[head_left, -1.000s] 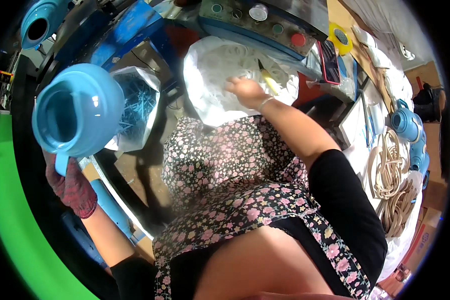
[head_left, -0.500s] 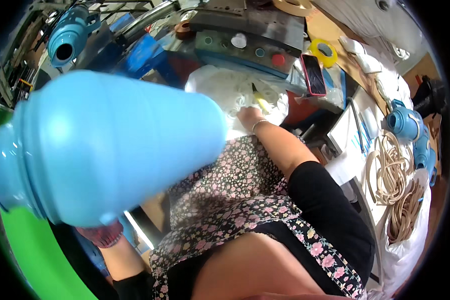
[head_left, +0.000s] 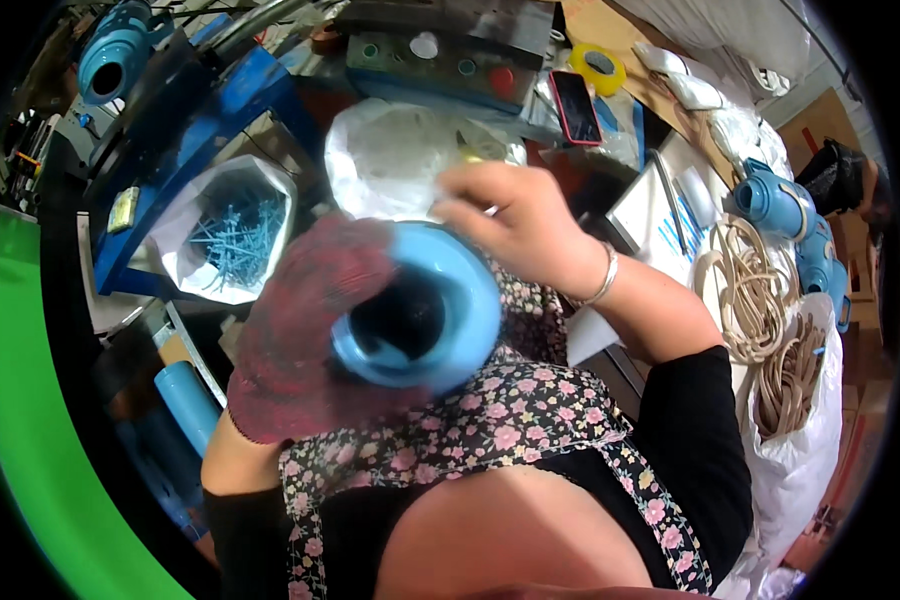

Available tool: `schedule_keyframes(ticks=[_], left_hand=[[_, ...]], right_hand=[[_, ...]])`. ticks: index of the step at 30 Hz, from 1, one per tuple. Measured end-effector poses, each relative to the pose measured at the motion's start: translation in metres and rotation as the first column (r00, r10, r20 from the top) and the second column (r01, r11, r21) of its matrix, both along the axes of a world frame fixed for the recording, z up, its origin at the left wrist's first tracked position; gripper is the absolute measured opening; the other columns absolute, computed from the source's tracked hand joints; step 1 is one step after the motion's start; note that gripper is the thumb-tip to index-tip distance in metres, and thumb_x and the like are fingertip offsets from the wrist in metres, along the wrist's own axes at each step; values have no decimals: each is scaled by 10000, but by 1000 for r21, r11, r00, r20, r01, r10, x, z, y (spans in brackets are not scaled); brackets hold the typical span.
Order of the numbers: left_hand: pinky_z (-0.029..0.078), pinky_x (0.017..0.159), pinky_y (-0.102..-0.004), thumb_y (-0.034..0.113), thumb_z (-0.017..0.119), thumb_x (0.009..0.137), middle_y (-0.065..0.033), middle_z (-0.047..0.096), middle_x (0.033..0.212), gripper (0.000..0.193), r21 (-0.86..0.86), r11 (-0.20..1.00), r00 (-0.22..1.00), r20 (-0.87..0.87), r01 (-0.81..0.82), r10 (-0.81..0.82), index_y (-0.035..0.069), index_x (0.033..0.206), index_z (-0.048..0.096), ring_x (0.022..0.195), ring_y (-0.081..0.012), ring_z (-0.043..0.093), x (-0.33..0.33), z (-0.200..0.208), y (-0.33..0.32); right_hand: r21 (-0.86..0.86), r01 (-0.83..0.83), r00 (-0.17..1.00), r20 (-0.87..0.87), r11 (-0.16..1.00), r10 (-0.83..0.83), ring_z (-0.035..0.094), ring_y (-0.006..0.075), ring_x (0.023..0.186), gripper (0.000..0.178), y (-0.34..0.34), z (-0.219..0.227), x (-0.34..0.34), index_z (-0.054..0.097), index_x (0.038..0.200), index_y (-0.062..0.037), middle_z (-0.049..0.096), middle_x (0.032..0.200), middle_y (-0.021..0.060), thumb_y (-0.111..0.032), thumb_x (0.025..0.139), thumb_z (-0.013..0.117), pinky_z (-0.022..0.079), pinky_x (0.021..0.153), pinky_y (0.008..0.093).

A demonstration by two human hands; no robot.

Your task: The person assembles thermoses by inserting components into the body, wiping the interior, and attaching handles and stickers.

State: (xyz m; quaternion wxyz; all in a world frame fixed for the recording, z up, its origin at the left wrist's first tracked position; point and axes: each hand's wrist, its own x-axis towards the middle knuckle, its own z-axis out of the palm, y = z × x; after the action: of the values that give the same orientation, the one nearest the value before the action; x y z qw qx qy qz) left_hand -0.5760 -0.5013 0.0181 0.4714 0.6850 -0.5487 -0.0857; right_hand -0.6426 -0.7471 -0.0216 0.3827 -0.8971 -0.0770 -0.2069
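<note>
My left hand (head_left: 305, 320), in a dark red knitted glove, grips a light blue plastic flask shell (head_left: 470, 300). Its round, dark mouth faces up toward me, and the glove wraps around its left side. My bare right hand (head_left: 530, 220), with a bracelet at the wrist, hovers just above the shell's far right rim. Thumb and fingers are pinched together there; a small pale glint shows at the fingertips, too blurred to name. Beyond the shell lies an open white plastic bag (head_left: 370, 150); the right hand partly hides its right side.
A white bag of thin blue plastic sticks (head_left: 240, 245) sits at the left by a blue metal frame (head_left: 195, 150). At the back are a machine panel with buttons (head_left: 440, 75), a phone (head_left: 576, 108) and yellow tape (head_left: 598, 68). Coiled beige cords (head_left: 750, 290) and blue flasks (head_left: 775, 205) stand right.
The shell has swung from lying sideways at the left to mouth-up in front of me. My right hand has left the white bag and come to the shell's rim.
</note>
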Motion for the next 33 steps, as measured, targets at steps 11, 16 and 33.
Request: schedule_keyframes(ticks=[11,16,33], left_hand=[[504,845,-442,328,847,609,-169,632,1108,562,150,986,899,418,73,-130,59,1061,648,1003,-368,617,6,22,-33],[514,819,-442,324,860,551,-178,650,1064,505,178,976,895,403,126,-189,27,913,672,955,-382,628,10,17,-34],[484,844,-447,261,828,658,-187,620,1142,385,-60,861,845,239,504,-478,84,968,682,977,-398,599,2,8,-47]], right_hand=[[-267,-310,930,-285,913,232,551,234,686,223,8,101,-55,663,971,-23,564,816,83,-86,771,740,458,590,335],[-548,-281,952,-57,788,299,550,250,699,256,12,90,-54,625,914,-44,553,832,74,-124,709,756,462,569,325],[-562,-731,681,-575,387,453,624,268,595,132,20,103,-37,602,685,-42,581,707,83,-170,714,615,496,495,378]])
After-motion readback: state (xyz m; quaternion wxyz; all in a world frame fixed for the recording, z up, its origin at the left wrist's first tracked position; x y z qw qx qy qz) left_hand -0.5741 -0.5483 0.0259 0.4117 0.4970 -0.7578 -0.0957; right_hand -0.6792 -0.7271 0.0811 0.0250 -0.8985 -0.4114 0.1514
